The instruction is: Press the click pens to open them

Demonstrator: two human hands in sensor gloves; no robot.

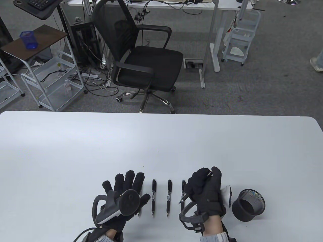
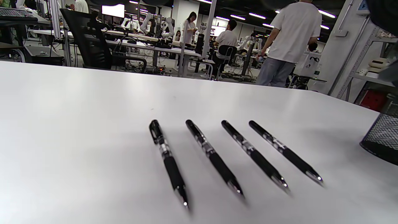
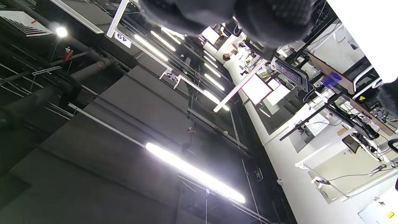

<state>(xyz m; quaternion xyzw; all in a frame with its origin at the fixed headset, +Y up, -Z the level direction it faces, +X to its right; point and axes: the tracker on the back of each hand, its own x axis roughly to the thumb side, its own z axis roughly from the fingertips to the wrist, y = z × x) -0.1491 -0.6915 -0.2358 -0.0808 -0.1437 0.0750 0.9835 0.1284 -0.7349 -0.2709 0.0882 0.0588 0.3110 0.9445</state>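
Five pens in all: four lie on the white table [image 1: 75, 151] in a neat row, one is up in the right hand [image 1: 205, 191]. Row pens run parallel, tips toward the person, caps away, spaced evenly w/ gaps between. In the table view the leftmost row pen [image 2: 168, 161] is mostly hidden under the left hand [image 1: 123, 194]; the left wrist view shows all four plainly, none touching. Second pen [image 1: 153, 198] and third pen [image 1: 168, 198] lie in the open between the hands; fourth pen [image 1: 183, 187] is partly behind the right hand's knuckles. Right hand is fisted round the held pen [image 1: 183, 198], raised off the table: tip pokes out low-left of the fist, clip end shows at the top by the thumb [image 1: 215, 174], which sits over that end. Left hand is flat, fingers straight and spread, palm down over the row's left end, gripping nothing; can't tell if it touches the table. Black mesh cup [image 1: 248, 204] stands upright just right of the right hand, apart from it. Right wrist view is tilted up at ceiling lights, only blurred glove at its top edge. Office chair [image 1: 141, 58] stands beyond the far table edge.
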